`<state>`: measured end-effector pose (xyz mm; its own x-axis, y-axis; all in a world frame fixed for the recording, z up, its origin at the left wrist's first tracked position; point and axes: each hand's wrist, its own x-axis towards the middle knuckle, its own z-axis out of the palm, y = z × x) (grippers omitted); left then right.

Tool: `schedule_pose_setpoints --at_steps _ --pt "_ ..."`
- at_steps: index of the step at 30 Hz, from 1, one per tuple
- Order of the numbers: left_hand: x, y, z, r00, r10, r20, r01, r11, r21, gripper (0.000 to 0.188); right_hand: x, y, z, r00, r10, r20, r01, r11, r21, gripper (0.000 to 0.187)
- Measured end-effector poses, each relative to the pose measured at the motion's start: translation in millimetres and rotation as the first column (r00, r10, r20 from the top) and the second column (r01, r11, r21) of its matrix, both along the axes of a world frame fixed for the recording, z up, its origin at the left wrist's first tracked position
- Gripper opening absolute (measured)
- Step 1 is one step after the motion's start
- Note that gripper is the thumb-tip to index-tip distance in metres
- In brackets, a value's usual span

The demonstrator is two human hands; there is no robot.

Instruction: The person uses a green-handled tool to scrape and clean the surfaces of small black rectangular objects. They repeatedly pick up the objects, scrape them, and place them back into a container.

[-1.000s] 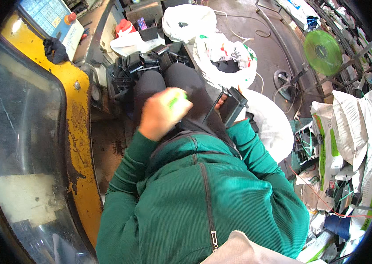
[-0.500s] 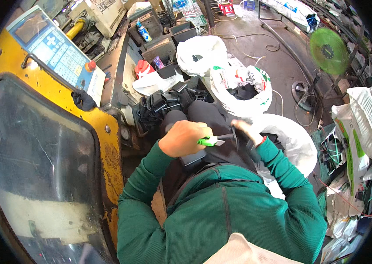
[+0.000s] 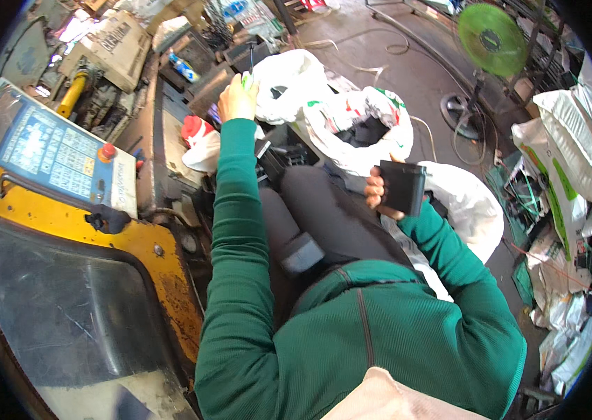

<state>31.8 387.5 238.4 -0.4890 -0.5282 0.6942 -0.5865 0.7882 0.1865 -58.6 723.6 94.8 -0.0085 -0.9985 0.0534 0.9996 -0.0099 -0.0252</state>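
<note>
Left hand (image 3: 238, 101): arm stretched nearly straight ahead, away from the body, hand up near the rim of the far white bag (image 3: 304, 66). Fingers curled tight around a green-handled tool (image 3: 247, 80); only a bit of green shows. Thin dark rod (image 3: 252, 54) sticks up past the hand; can't tell if it's part of the tool or separate.

Right hand (image 3: 377, 192): elbow bent, held up over the right thigh. Fingers clamped on the left side of a black box-shaped part (image 3: 406, 187), broad face toward the camera. Part hides the palm; thumb position unclear.

Second piece, a dark grey block (image 3: 302, 253), lies on the lap, neither hand touching it.

Around: heap of black parts (image 3: 284, 155) just ahead of the knees, partly covered by the left sleeve (image 3: 240, 203). Middle white bag (image 3: 324, 131) stands open with dark pieces inside. Another white bag (image 3: 467, 210) sits right beside the right forearm, which covers part of it. Yellow machine frame (image 3: 170, 280) and control panel (image 3: 51, 150) close off the left side. Green fan (image 3: 492, 40) ahead right, stacked sacks (image 3: 555, 154) along the right, cable (image 3: 432, 143) on the floor.
</note>
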Motion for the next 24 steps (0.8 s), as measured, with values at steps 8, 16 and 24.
schedule_pose_setpoints --at_steps 8,16,24 --pt "59.1 189.8 -22.1 0.369 -0.929 -0.021 0.873 0.339 0.351 0.027 32.6 0.9 23.5 0.884 0.441 0.156 -0.444 0.896 -0.013 0.041" --pt "124.7 243.8 -33.9 0.889 -0.281 -0.361 0.418 0.176 0.891 0.029 75.6 51.5 53.1 0.950 -0.195 -0.244 0.194 0.981 -0.032 0.090" --pt "164.5 283.8 -37.2 0.871 -0.445 -0.211 0.464 0.599 0.653 0.037 88.5 66.9 68.4 0.816 -0.121 -0.566 0.310 0.917 0.251 0.053"
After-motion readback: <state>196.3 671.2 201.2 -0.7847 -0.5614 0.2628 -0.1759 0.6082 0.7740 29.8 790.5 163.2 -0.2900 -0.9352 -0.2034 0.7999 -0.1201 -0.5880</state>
